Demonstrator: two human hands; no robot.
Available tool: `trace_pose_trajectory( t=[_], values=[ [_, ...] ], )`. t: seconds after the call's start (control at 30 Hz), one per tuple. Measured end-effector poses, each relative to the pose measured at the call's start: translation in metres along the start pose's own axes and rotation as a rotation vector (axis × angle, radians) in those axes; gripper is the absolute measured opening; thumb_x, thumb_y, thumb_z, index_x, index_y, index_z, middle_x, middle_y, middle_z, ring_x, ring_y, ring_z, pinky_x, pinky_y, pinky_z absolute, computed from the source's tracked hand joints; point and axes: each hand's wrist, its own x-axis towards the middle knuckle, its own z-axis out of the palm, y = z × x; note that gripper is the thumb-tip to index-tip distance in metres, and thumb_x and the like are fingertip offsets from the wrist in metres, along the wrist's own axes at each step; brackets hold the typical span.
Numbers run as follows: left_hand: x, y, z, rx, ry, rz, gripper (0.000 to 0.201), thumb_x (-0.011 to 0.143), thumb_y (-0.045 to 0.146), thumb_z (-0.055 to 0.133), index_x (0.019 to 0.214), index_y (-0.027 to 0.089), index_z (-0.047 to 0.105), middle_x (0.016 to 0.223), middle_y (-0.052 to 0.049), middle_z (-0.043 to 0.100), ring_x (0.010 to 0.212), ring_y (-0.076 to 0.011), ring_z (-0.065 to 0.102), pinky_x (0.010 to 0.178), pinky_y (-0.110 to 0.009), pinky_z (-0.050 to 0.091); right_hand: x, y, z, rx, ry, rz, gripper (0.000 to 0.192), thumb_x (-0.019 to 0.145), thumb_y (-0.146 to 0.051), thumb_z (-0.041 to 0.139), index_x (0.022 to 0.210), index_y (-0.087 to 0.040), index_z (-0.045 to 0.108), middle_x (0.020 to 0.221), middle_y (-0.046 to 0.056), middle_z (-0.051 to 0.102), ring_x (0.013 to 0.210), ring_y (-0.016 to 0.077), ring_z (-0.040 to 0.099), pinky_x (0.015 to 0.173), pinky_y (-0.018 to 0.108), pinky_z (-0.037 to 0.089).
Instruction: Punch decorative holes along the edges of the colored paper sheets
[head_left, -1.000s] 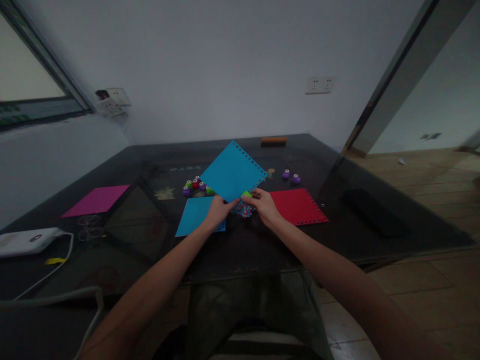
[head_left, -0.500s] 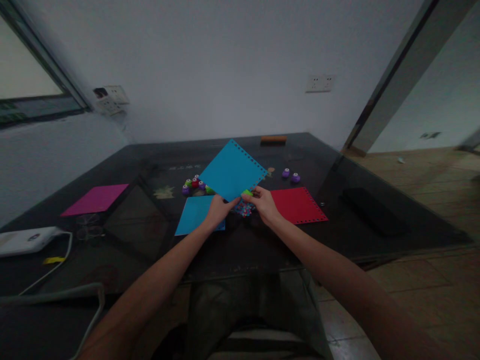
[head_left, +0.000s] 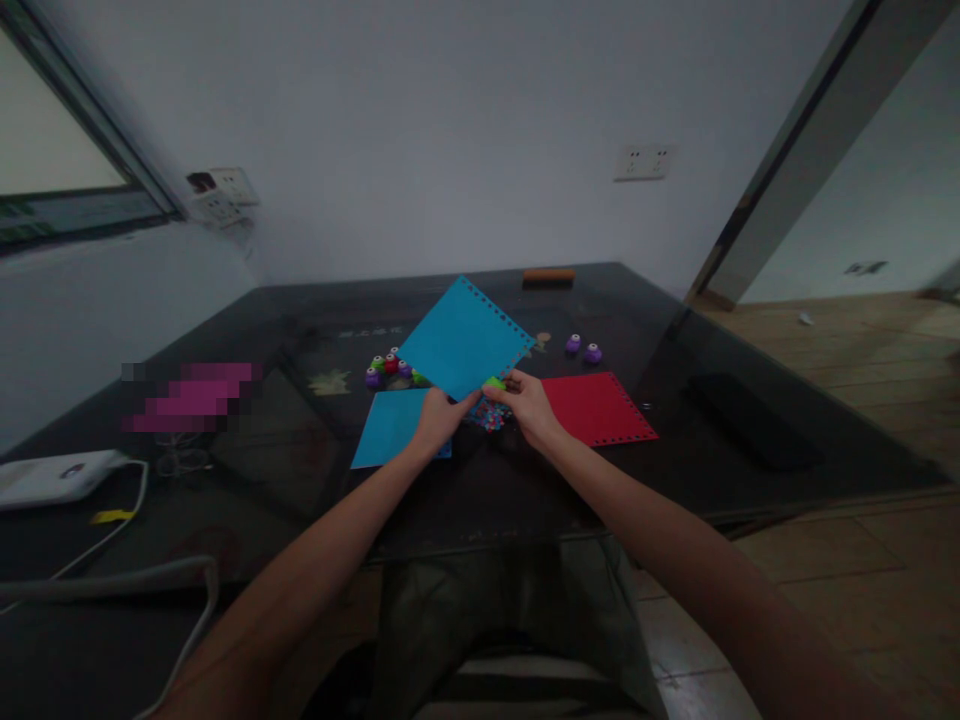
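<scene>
My left hand is closed on the lower corner of a blue sheet of card, raised and tilted as a diamond. A row of holes runs along its upper right edge. Pressed at the card's bottom corner is a small green hole punch, gripped between the thumb and fingers of my right hand. Below the hands lies a heap of tiny coloured paper bits. A second blue sheet rests on the table under my left hand, and a red sheet with punched edges lies to the right.
Several small punches with eyes stand behind the blue sheet; two purple ones are at right. A blurred magenta sheet and a white device with a cable are left. A black case and a brown stick also lie there.
Both hands keep hold of the blue card and the green hole punch in nearly the same pose. The view has shifted very slightly.
</scene>
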Motion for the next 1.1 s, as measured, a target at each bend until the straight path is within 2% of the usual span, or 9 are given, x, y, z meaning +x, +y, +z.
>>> trace_pose_trajectory(
  t=[0.1, 0.43, 0.7, 0.87, 1.1],
  values=[
    [0.0, 0.001, -0.001, 0.017, 0.016, -0.003, 0.029, 0.074, 0.04, 0.061, 0.078, 0.012, 0.067, 0.074, -0.007, 0.07, 0.079, -0.0225, 0.064, 0.067, -0.03, 0.049, 0.0, 0.002, 0.0, -0.009, 0.011, 0.016, 0.032, 0.051, -0.033, 0.079, 0.07, -0.019, 0.059, 0.07, 0.0, 0.063, 0.07, 0.0154, 0.058, 0.07, 0.03, 0.045],
    [0.002, 0.001, -0.003, 0.002, 0.043, 0.006, 0.033, 0.072, 0.037, 0.063, 0.092, 0.012, 0.067, 0.091, -0.01, 0.072, 0.082, -0.0229, 0.065, 0.075, -0.033, 0.049, 0.0, 0.005, 0.002, 0.049, 0.031, 0.064, 0.035, 0.05, -0.032, 0.08, 0.074, -0.019, 0.059, 0.072, 0.0, 0.065, 0.069, 0.0149, 0.06, 0.067, 0.029, 0.048],
    [0.002, 0.004, -0.004, 0.02, 0.042, -0.012, 0.028, 0.073, 0.039, 0.062, 0.081, 0.012, 0.067, 0.079, -0.007, 0.071, 0.078, -0.0225, 0.064, 0.072, -0.032, 0.049, 0.001, 0.006, 0.0, 0.071, -0.029, 0.072, 0.031, 0.055, -0.033, 0.079, 0.077, -0.018, 0.063, 0.078, 0.002, 0.067, 0.072, 0.0157, 0.061, 0.072, 0.032, 0.048],
    [0.002, 0.005, -0.004, 0.002, 0.06, -0.034, 0.028, 0.072, 0.041, 0.063, 0.075, 0.013, 0.066, 0.072, -0.005, 0.07, 0.077, -0.0227, 0.064, 0.066, -0.029, 0.049, 0.002, 0.004, -0.002, 0.102, 0.026, 0.133, 0.036, 0.055, -0.032, 0.08, 0.083, -0.017, 0.064, 0.084, 0.003, 0.067, 0.074, 0.0146, 0.062, 0.072, 0.03, 0.048],
    [0.004, 0.002, -0.006, -0.051, 0.053, -0.13, 0.027, 0.071, 0.041, 0.064, 0.071, 0.014, 0.065, 0.068, -0.005, 0.07, 0.074, -0.0231, 0.065, 0.06, -0.028, 0.048, 0.005, 0.002, -0.008, 0.165, -0.084, 0.153, 0.03, 0.062, -0.039, 0.076, 0.081, -0.018, 0.067, 0.085, 0.004, 0.067, 0.076, 0.0142, 0.063, 0.077, 0.03, 0.049]
  ],
)
